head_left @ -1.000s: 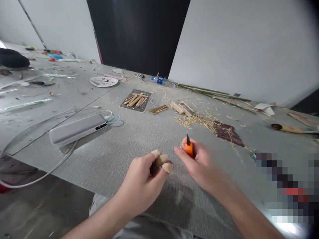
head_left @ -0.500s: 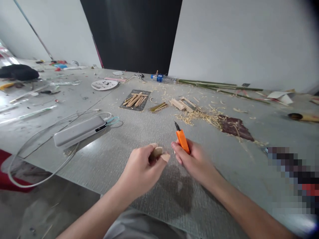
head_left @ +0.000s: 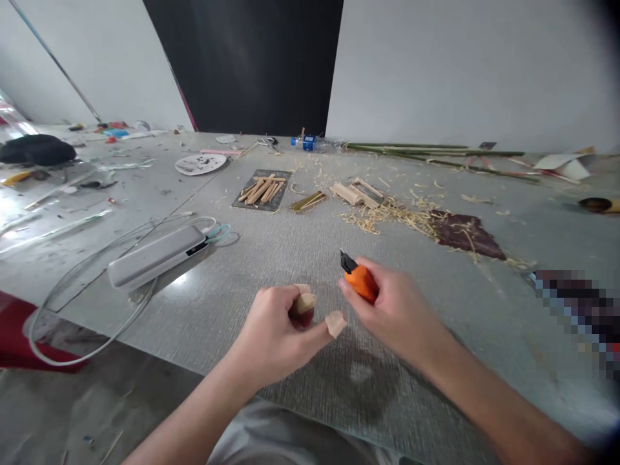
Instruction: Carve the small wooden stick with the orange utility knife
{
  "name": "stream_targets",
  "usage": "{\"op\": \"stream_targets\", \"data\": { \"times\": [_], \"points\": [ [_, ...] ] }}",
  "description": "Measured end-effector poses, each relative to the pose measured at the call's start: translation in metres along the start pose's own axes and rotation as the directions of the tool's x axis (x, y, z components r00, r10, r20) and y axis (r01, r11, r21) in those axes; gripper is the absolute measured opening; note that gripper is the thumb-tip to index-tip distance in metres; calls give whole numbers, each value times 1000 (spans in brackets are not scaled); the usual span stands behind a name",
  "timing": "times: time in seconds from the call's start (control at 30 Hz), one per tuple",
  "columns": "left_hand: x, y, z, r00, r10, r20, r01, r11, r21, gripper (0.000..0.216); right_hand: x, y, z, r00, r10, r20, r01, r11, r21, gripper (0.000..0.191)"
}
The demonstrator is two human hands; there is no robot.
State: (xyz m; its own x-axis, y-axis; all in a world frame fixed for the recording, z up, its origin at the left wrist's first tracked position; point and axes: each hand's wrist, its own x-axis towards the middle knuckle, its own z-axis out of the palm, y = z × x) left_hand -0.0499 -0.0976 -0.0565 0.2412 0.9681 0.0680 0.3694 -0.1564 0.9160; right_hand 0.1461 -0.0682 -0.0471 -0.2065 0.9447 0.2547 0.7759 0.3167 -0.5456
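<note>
My left hand (head_left: 276, 336) is curled above the table, with pale tape round its thumb tip and index fingertip. A small tan wood piece (head_left: 305, 302) pokes out from its bent fingers, mostly hidden; the thumb stands apart from it. To the right, my right hand (head_left: 387, 300) grips an orange utility knife (head_left: 361, 283) with a black front end, its tip pointing away from me and slightly left. The knife is apart from the wood piece.
Wooden sticks (head_left: 264, 190) lie on a dark board (head_left: 242, 201). Beyond my hands are wood shavings (head_left: 387, 216), wood blocks (head_left: 356, 194) and brown sandpaper (head_left: 467, 234). A power bank (head_left: 157, 257) with a looped cable sits left. A plastic bottle (head_left: 310, 143) and green stalks (head_left: 436, 157) lie behind.
My left thumb has lifted away from the wood piece, opening a gap. My right hand has turned the knife, tilting it further left. The view has shifted slightly.
</note>
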Motion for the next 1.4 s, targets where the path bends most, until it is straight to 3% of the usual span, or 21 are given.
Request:
{"op": "stream_targets", "data": {
  "times": [0.13, 0.23, 0.5, 0.83, 1.17, 1.4],
  "points": [
    [1, 1, -2, 995, -60, 84, 69, 993, -99, 53, -6, -8, 0, 994, 31, 101, -28, 999, -34, 35],
    [2, 2, -3, 991, -81, 103, 93, 989, -118, 55, -8, -11, 2, 987, -22, 159, 24, 1000, -9, 33],
    [6, 6, -1, 979, -142, 146, 164, 975, -151, 56, -13, -14, 8, 985, -137, 102, 141, 989, -37, 23],
    [3, 5, 0, 986, -107, 126, 113, 993, -40, 55, -14, -16, 14, 972, -155, 174, 166, 985, -51, 27],
    [2, 2, 3, 986, -121, 116, 128, 990, -60, 60, -15, -21, 12, 974, -24, 223, 55, 989, -134, 32],
    [4, 5, 5, 987, -139, 78, 145, 986, -87, 61, -17, -26, 16, 993, 57, 104, -17, 936, -352, 40]
  ]
}}
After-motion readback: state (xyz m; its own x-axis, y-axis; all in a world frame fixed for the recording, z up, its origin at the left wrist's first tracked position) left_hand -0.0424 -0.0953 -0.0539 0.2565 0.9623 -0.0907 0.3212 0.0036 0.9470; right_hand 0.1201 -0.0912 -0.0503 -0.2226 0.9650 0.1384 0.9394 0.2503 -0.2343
